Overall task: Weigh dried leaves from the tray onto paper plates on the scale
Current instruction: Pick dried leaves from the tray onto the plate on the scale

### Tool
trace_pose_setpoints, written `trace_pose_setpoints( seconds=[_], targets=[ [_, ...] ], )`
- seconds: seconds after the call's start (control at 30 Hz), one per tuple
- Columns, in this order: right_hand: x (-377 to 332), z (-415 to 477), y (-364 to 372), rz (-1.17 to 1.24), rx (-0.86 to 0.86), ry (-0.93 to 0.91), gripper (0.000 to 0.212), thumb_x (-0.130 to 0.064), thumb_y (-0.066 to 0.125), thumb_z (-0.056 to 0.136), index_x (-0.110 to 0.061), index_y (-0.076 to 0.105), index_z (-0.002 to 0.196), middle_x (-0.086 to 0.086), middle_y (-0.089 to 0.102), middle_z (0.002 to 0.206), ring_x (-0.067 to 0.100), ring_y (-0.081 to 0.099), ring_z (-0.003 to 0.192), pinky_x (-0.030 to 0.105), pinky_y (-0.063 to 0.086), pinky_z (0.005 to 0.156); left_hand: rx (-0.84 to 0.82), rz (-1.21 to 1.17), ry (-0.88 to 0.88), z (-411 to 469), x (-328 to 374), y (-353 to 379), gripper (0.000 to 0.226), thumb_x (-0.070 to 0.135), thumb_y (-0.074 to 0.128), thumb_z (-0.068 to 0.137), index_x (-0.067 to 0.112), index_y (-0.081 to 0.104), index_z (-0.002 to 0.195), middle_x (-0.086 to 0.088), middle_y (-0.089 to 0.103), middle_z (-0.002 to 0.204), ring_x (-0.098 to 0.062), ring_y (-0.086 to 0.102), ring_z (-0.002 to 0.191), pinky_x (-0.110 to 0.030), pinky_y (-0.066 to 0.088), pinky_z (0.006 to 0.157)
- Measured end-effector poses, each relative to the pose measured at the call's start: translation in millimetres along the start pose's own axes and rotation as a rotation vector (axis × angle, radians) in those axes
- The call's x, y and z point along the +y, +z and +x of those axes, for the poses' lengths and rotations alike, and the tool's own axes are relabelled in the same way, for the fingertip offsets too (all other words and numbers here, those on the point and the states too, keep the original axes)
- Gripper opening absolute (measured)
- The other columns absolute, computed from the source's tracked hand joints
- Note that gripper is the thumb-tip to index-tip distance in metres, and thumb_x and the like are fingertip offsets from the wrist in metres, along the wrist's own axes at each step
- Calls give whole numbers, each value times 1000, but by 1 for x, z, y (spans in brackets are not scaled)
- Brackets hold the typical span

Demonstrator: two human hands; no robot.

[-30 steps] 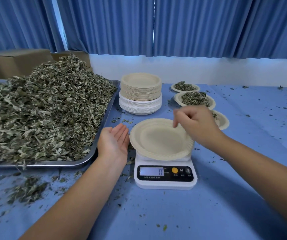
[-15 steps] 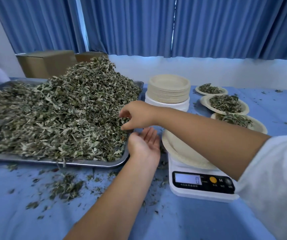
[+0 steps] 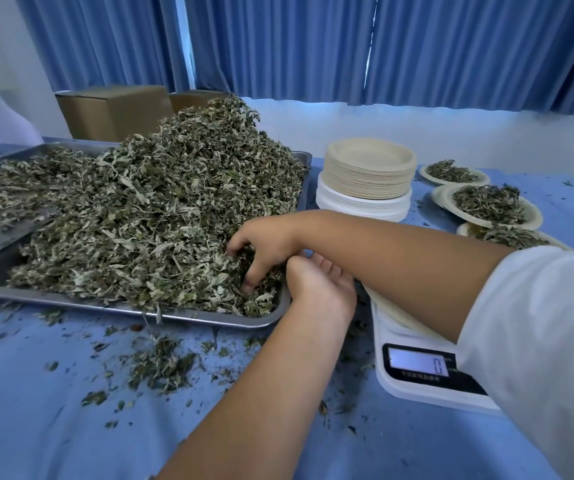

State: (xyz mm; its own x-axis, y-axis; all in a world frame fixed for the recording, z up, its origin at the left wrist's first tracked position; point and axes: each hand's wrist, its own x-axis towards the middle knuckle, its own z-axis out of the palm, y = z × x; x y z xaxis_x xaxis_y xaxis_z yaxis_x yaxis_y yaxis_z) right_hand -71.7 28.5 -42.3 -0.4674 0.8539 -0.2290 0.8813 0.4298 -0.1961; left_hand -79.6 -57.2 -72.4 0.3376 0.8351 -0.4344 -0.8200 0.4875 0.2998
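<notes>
At the near right corner of the tray, the person's right hand is dug into the foot of the heap of dried leaves. Thumb and fingers curl down like a claw, the grip half closed round a loose tuft. Its forearm reaches across from the right with the wrist bent down, passing over the paper plate on the scale and hiding most of it. The left hand sits against the tray's right rim, tucked under the right wrist. Its palm is turned towards the heap, fingers relaxed, grip open with nothing seen in it.

The display reads zero, so the plate is likely bare (only a sliver shows). To do this step well, the person would probably close the fingers fully under the tuft, take a modest handful, and carry the left hand beneath as a catcher, since crumbs litter the blue surface along the tray's near edge. The forearm should be clear of the plate before any reading is trusted. Filled plates sit towards the far right edge, beside the stack of spare plates.
</notes>
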Motion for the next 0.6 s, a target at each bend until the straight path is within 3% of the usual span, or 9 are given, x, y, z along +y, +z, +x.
trace_pose_setpoints(
  seconds=[0.07,0.2,0.3,0.43,0.6],
  targets=[
    [0,-2,2,-8,40,-7,64,-36,81,73,-17,58,129,1,58,120,17,54,101,23,40,79,-5,-8,-7,0,0,0,33,12,34,98,13,60,78,0,66,73,-11,61,70,-23,50,58],
    [0,-6,5,-30,89,11,54,-30,80,76,-15,63,126,0,64,113,15,56,95,20,33,67,-20,-30,-4,-1,-2,0,34,12,34,99,11,61,77,-1,67,71,-14,61,74,-31,49,79],
    [1,-7,5,-38,120,14,52,-26,79,77,-14,63,125,1,64,122,13,55,98,17,31,67,-29,-44,9,-1,-3,-1,34,12,35,98,10,62,77,0,67,62,-14,62,72,-31,50,80],
    [1,-11,-1,0,171,29,48,-24,77,79,-16,64,125,1,63,125,13,57,101,18,34,73,-47,-51,2,0,-1,-1,34,13,36,99,8,60,75,-4,66,69,-15,62,72,-30,50,74],
    [-1,-21,-24,65,264,35,48,-26,78,79,-14,65,123,1,65,122,18,60,106,23,44,87,-82,-55,-53,3,0,-3,42,30,34,102,-5,56,93,-19,59,117,-30,52,121,-41,39,107]
  ],
)
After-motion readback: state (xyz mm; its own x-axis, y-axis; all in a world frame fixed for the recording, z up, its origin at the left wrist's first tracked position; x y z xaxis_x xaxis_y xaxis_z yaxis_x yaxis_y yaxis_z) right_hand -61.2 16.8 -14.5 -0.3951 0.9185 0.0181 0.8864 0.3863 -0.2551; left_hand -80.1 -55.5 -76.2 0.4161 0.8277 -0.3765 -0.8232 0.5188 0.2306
